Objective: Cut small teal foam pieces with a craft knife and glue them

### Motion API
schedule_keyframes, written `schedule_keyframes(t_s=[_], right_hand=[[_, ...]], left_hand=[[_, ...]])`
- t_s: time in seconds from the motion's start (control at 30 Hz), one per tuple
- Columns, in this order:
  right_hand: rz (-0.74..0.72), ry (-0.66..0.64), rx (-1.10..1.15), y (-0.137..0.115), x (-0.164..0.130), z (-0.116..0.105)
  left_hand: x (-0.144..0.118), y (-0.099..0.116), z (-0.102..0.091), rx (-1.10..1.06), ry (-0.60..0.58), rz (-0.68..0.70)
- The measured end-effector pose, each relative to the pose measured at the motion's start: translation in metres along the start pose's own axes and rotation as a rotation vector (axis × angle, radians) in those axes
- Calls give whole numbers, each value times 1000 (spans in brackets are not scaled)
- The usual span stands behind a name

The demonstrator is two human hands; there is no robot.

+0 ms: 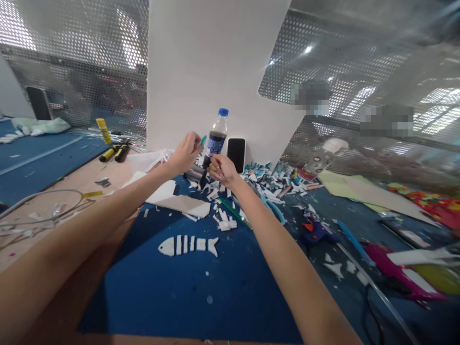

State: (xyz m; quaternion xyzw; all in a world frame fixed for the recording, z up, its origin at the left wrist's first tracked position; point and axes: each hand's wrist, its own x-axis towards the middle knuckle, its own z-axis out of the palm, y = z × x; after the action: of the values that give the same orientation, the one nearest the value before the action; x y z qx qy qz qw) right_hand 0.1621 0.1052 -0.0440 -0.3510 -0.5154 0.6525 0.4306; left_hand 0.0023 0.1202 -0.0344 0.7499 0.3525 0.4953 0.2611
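Reaching forward over the blue felt-covered table (187, 297), both bare arms meet near its far edge. The left hand (185, 154) is closed in a pinch around a small teal cap-like piece (203, 140) held up at its fingertips. The right hand (221, 169), at four o'clock from the left, is curled around a dark silver-barrelled tool (196, 173); its tip is hidden. At twelve o'clock stands a clear plastic cola bottle with a blue cap (216, 136), a black smartphone (236, 154) just beside it. A white foam fish skeleton cut-out (188, 246) lies at six o'clock, among white foam scraps (221, 218).
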Motion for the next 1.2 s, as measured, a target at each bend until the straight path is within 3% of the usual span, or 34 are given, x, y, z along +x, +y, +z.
schedule_keyframes(t_s=[0.17,0.47,0.77,1.07,1.2], right_hand=[[9,100,-20,4,2,2],[9,144,-53,6,5,6],[5,76,-60,-16,-7,6],[-145,303,-157,-17,-1,-11],[-137,158,-261,-17,-6,-14]], left_hand=[[-9,18,3,220,-96,207],[-9,23,8,247,-162,306],[5,30,-18,-34,43,198],[9,62,-33,-463,157,11],[5,80,-38,-524,170,1]])
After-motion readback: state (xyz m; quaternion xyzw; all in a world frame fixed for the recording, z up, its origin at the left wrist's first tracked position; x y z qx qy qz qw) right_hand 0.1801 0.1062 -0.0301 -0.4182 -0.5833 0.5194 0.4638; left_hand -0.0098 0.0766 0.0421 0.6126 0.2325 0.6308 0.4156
